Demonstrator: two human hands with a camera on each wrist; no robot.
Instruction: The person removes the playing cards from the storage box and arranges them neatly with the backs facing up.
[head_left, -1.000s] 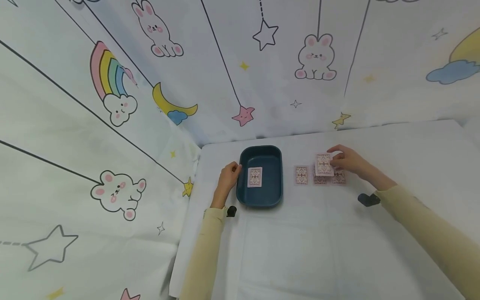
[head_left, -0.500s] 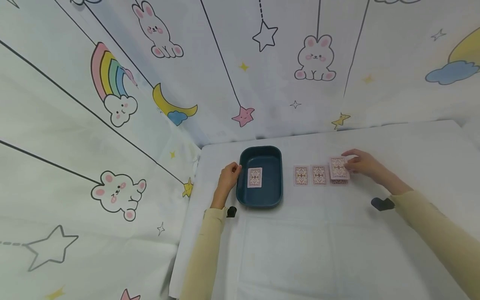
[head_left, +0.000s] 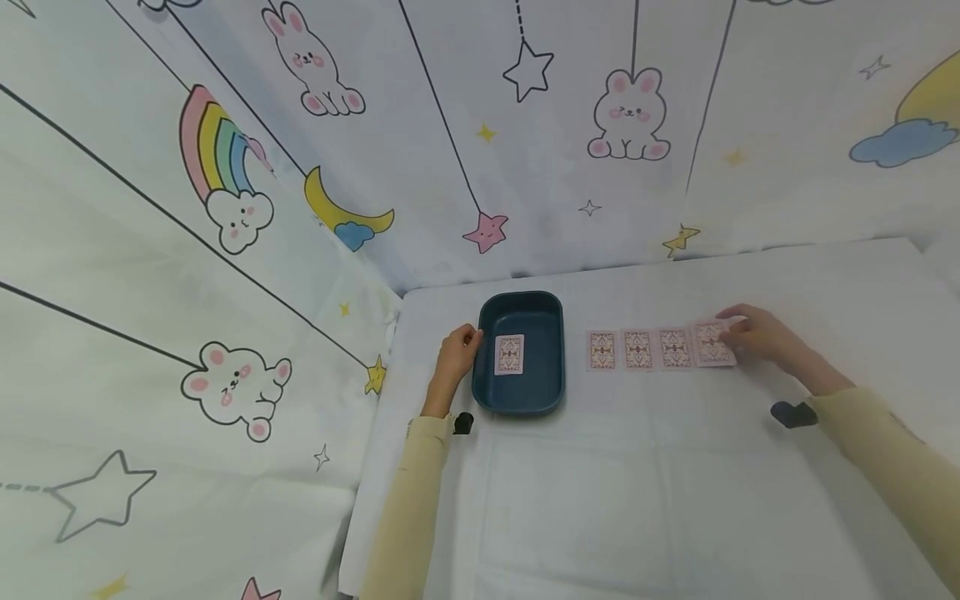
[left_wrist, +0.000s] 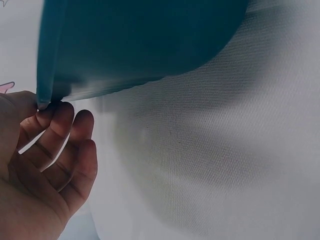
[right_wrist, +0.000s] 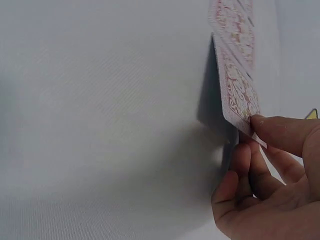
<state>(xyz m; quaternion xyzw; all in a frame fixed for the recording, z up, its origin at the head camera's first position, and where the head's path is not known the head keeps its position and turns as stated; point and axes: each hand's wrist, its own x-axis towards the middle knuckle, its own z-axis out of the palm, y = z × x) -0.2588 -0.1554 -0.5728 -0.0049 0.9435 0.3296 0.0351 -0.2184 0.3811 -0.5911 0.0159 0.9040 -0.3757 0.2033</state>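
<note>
With thumb and fingers, my left hand pinches the left rim of a dark teal tray; the left wrist view shows the thumb and fingertips at the rim. Inside the tray lies a patterned playing card, back up. To the right of the tray, three cards lie in a row: a left card, a middle card and a right card. At the row's right end my right hand pinches another playing card by its edge, tilted just above the cloth.
A white cloth covers the table. Behind and to the left hangs a white curtain printed with rabbits, stars and a rainbow. A dark wrist camera sits below the right hand.
My right hand has moved to the right with its playing card, from above the middle card past the right one, and lower. The left hand and tray have stayed in place.
</note>
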